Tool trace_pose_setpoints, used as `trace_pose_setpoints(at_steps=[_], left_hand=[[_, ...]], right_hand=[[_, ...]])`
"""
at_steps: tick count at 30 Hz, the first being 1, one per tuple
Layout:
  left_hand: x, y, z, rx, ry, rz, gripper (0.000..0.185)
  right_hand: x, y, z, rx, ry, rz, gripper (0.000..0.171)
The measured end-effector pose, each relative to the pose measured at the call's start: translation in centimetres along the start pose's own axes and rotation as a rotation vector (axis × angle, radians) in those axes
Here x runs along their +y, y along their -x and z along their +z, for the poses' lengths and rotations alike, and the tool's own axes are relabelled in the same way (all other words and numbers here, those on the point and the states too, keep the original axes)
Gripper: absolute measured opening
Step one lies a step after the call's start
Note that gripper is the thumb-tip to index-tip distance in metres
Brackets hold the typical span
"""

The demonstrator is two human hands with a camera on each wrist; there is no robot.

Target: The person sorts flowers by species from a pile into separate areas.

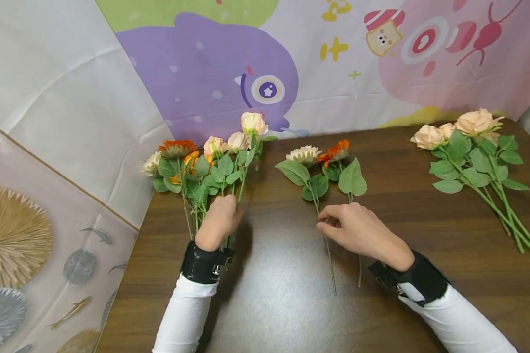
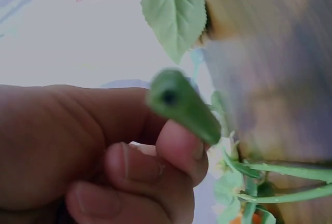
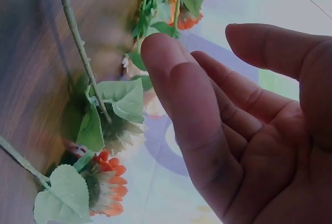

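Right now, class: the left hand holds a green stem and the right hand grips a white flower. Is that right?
No: the right hand grips nothing; the right wrist view shows its thumb and fingers apart. The left hand does hold a green stem.

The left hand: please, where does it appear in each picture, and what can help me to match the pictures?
Head view: the left hand is left of centre, slightly below mid-height.
Left wrist view: lower left, close up, holding a green stem.
Right wrist view: top edge, right of centre, partly cut off.
Shared landmark: brown table, respectively below, at right, at left.
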State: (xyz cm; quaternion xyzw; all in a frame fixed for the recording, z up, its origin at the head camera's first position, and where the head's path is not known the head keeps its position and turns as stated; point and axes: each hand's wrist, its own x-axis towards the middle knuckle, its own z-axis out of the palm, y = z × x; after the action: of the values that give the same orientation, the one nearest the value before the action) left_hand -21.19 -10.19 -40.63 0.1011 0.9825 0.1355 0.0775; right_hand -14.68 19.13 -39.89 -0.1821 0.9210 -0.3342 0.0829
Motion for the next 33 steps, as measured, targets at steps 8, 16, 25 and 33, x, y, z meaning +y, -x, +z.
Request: trace_pose_setpoints(at_steps=[8, 16, 25, 33], left_hand=[[1.1, 0.7, -0.8, 0.022, 0.052, 0.021, 0.012], [2.7, 2.1, -1.5, 0.171, 0.145, 0.184, 0.009], [5.1, 3.5, -1.6, 0.32, 0.238, 0.42, 0.005], [7.4, 4.7, -0.9, 0.274, 0.366, 0.587, 0.004]], right_hand=[[0.0, 0.0, 0.0, -0.001, -0.015, -0.01, 0.016], [-0.1, 0.1, 0.0, 0.018, -0.039, -0.037, 0.014], [-0.6, 0.1, 0.0, 0.109, -0.138, -0.089, 0.015], [-1.6, 0.5, -0.1, 0.216, -0.29, -0.167, 0.027]])
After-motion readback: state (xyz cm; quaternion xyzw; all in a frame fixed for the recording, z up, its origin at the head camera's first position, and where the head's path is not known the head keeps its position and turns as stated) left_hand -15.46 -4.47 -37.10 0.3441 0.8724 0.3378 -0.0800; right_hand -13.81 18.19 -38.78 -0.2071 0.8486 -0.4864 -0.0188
